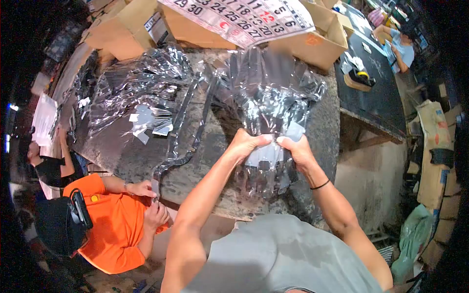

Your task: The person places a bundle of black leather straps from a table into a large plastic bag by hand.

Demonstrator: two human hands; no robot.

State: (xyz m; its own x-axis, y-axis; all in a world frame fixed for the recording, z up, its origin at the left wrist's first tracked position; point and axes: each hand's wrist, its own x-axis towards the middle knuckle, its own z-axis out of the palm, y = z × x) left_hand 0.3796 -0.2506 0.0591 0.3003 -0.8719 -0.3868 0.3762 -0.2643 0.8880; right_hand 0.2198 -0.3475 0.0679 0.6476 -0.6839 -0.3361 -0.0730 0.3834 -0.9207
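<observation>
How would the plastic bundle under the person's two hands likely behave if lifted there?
The bundle would probably sag at its ends, since its film looks thin and crumpled. Its glossy surface suggests slipperiness. Its layers might shift, as they fan out beyond both hands.

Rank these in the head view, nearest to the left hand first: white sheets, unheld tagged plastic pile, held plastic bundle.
1. Held plastic bundle: touching the left hand.
2. Tagged plastic pile: to its left.
3. White sheets: far left.

Shiny dark plastic-wrapped bundle [276,102], fanned
</observation>
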